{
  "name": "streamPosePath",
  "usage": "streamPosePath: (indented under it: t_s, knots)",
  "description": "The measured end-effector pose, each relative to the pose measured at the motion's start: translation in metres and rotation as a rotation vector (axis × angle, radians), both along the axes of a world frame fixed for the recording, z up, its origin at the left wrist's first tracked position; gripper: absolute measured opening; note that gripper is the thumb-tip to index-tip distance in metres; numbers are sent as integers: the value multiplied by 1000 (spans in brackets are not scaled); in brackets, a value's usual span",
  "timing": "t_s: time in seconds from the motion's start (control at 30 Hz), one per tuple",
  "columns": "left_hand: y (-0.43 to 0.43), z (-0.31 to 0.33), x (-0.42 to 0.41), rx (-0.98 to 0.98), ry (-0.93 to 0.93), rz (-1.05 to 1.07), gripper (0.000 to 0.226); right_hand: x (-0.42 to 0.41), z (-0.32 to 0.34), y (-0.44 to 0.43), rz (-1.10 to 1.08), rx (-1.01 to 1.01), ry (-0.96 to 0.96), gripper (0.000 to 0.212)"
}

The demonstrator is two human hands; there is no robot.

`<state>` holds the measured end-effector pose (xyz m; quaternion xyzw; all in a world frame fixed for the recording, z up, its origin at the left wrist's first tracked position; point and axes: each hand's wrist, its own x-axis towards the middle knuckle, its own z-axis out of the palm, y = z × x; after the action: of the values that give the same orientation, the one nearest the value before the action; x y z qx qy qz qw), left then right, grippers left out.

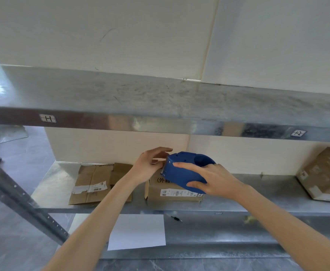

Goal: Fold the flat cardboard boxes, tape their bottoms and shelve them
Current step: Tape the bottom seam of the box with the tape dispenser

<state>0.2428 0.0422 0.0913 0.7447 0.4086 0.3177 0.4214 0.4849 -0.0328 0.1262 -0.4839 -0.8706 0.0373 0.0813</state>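
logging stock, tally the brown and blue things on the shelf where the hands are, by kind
upright brown cardboard boxes: 2, centre, right
flattened brown cardboard box: 1
blue plastic tape dispenser: 1
total: 4

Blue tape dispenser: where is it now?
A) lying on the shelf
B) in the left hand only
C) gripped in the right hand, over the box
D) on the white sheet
C: the right hand grips the blue tape dispenser above the cardboard box; the left hand only touches its front end.
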Motion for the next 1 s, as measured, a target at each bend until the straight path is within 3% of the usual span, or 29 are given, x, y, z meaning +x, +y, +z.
streamPosePath:
  t_s: [0.27,0.53,0.7,1.0]
  knots:
    - [-4,-4,3,49,-37,81,36,2,-2,1,32,27,-22,77]
    - [-4,-9,-1,9,-53,146,39,1,7,13,63,-31,21,73]
    - [-7,-7,-7,8,-107,177,18,5,14,14,70,-21,6,71]
    - [-5,-6,-54,7,-117,313,11,39,21,8,-30,-50,-85,64]
